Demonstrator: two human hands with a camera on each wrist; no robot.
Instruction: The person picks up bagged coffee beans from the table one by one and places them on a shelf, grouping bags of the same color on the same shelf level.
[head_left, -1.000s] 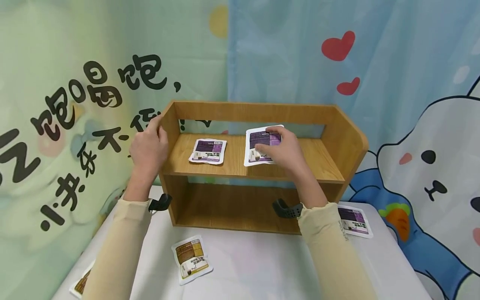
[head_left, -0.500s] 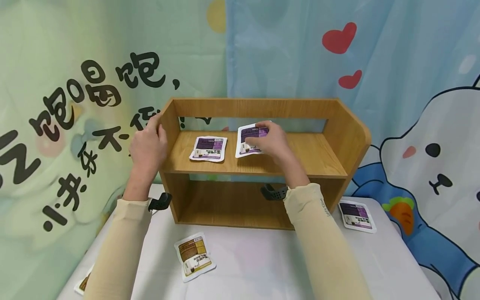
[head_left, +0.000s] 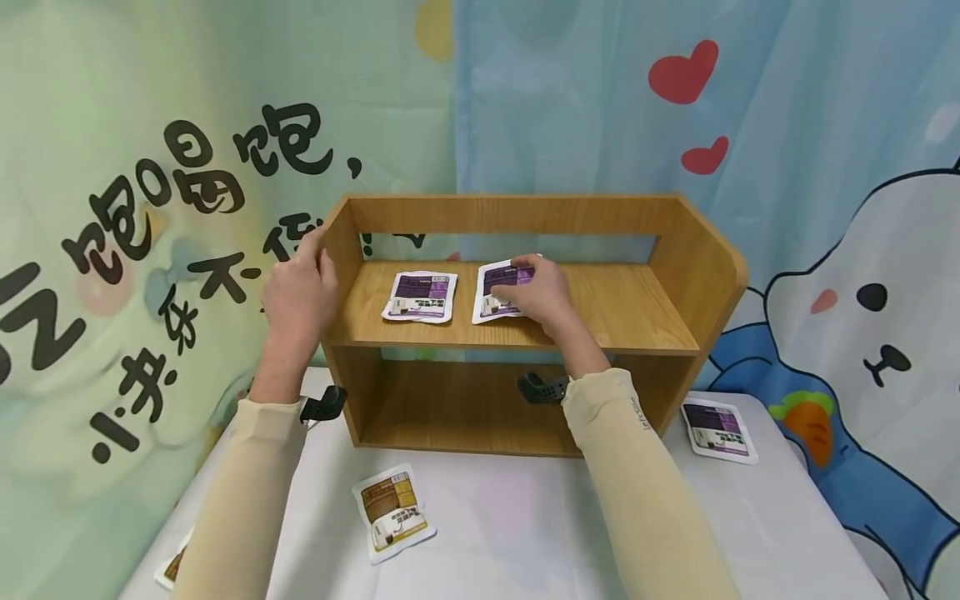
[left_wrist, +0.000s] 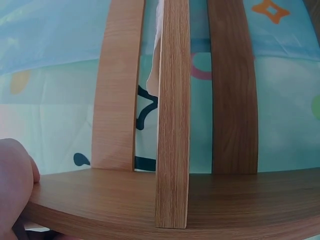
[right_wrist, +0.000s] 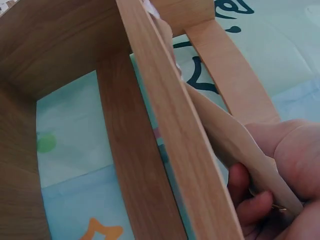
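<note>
A two-level wooden shelf [head_left: 517,215] stands on a white table [head_left: 510,517]. My left hand [head_left: 300,283] grips the top of its left side panel, and the palm shows beside the wood [left_wrist: 172,125] in the left wrist view. My right hand [head_left: 536,292] holds a purple packet [head_left: 495,292] that lies almost flat on the upper board, close beside another purple packet [head_left: 420,296]. In the right wrist view the held packet [right_wrist: 225,130] shows edge-on, pinched by my right fingers [right_wrist: 250,200] next to the board [right_wrist: 165,110].
On the table lie a brown packet [head_left: 393,512] in front of the shelf, a purple packet [head_left: 720,429] at the right and another brown packet [head_left: 174,567] at the lower left edge. Printed cloth hangs behind. The lower shelf level holds nothing.
My right hand has carried the purple packet leftward and set it lower on the upper board, closer to the first packet. The left hand has stayed on the side panel.
</note>
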